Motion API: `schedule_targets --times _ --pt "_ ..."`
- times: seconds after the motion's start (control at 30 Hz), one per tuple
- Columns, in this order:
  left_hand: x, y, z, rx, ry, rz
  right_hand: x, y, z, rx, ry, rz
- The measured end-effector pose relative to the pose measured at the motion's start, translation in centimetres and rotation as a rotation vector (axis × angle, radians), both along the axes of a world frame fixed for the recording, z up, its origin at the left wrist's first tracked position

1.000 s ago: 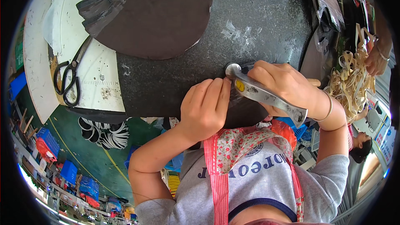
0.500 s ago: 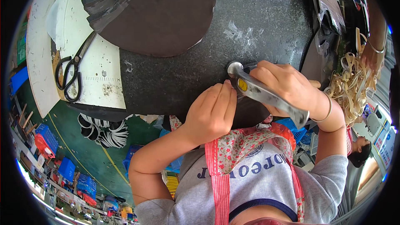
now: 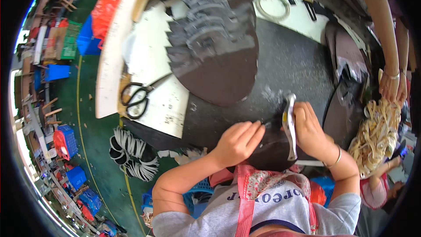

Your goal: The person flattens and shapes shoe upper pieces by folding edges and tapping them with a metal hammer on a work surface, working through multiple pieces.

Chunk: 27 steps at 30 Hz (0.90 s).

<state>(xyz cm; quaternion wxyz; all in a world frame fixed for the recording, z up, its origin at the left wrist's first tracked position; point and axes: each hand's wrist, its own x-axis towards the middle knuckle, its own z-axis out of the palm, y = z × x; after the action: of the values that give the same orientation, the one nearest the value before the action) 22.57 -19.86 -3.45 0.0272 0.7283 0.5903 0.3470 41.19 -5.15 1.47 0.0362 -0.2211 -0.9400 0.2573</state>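
Observation:
My right hand [image 3: 309,129] grips a hammer by its handle. The curved metal hammer head [image 3: 289,127] stands just left of my knuckles, raised over the black mat [image 3: 215,118]. My left hand [image 3: 240,142] is closed, its fingers pressed together and fingertips down at a dark glossy piece of sheet material [image 3: 274,156]. That piece lies under both hands at the worktop's near edge. Whatever sits between my left fingertips is hidden. Beyond my left hand rests a large brown rounded sheet [image 3: 219,81], with overlapping dark, jagged-edged pieces [image 3: 206,22] on it.
Black-handled scissors [image 3: 138,98] lie on the white board [image 3: 169,114] at left. A tape roll [image 3: 272,6] sits at the back. On the right, a co-worker's hands [image 3: 392,85] touch a heap of beige strips [image 3: 377,136]. Striped black-and-white bundles [image 3: 133,153] are below the worktop.
The whole view has shifted, so the worktop appears lower and farther right. My right hand has turned the hammer head and moved it away from my left fingertips.

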Motion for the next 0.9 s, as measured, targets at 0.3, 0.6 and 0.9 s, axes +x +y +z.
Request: schedule_targets --times 0.3,0.6,0.9 --pt "-11.5 10.0 0.6 -0.041 0.197 0.695 5.8 1.5 2.1 -0.278 0.027 -0.249" --pt "-13.7 11.0 1.2 -0.181 0.020 0.751 13.4 3.9 4.3 0.305 0.158 -0.808" --pt "-13.9 10.6 1.6 -0.114 -0.100 0.631 8.5 0.8 4.0 -0.087 0.362 -0.558"
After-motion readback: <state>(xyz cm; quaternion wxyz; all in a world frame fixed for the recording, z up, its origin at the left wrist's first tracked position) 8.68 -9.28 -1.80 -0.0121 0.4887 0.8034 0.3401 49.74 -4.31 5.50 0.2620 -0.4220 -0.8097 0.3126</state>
